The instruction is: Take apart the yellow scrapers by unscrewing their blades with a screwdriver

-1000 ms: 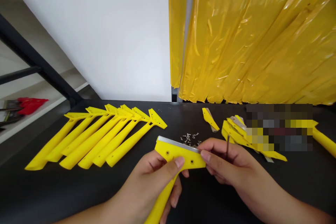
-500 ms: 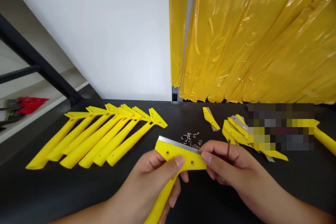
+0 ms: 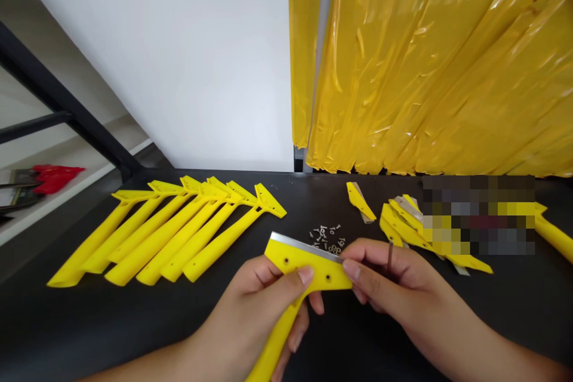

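Note:
A yellow plastic scraper (image 3: 316,271) with a metal blade (image 3: 304,247) along its top edge is held between both hands. My left hand (image 3: 268,298) closes round its neck, thumb pressed on the head near two screw holes. At the right end of the head, my right hand (image 3: 389,280) pinches the corner between thumb and fingers. A thin dark rod (image 3: 390,255) sticks up from that same hand; its other end is hidden. Just behind the blade lie loose screws and nuts (image 3: 326,236) in a small heap.
Several yellow scraper handles (image 3: 179,233) lie in a row on the black table (image 3: 89,334) at left. Yellow head plates with blades (image 3: 403,221) are piled at right, one plate (image 3: 360,201) apart. A white panel (image 3: 201,59) and yellow plastic sheeting (image 3: 439,59) stand behind.
Almost nothing differs. Both hands keep the same hold on the scraper, and the view has shifted only slightly.

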Available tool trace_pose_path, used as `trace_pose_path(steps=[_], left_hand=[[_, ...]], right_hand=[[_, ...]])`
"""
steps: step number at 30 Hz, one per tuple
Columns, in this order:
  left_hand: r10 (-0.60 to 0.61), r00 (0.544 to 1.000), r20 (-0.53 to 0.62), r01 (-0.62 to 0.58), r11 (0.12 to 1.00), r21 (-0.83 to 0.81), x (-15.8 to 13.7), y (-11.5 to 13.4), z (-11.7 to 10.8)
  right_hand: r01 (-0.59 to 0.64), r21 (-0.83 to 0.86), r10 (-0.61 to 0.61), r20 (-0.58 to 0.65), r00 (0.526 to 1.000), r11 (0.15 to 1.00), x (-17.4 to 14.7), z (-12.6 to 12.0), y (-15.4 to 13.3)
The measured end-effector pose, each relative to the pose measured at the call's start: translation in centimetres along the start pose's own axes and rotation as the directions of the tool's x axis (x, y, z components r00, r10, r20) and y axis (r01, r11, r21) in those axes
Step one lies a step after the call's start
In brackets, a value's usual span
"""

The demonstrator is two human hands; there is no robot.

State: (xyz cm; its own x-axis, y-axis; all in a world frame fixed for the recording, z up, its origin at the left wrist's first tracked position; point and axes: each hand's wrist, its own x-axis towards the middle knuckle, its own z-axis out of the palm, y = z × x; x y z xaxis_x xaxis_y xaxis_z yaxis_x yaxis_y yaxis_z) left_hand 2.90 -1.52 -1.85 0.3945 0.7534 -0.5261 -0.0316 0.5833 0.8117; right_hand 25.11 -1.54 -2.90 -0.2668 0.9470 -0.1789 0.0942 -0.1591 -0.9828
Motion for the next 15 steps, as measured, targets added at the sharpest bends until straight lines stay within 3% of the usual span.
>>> trace_pose_path(steps=[15], left_hand=[[-0.006,0.998,-0.063,0.008,1.000,0.023,0.22,0.28,0.40]], right_hand=[[-0.004,0.004,0.004,-0.020,1.000,1.000,0.00,-0.11,0.06]])
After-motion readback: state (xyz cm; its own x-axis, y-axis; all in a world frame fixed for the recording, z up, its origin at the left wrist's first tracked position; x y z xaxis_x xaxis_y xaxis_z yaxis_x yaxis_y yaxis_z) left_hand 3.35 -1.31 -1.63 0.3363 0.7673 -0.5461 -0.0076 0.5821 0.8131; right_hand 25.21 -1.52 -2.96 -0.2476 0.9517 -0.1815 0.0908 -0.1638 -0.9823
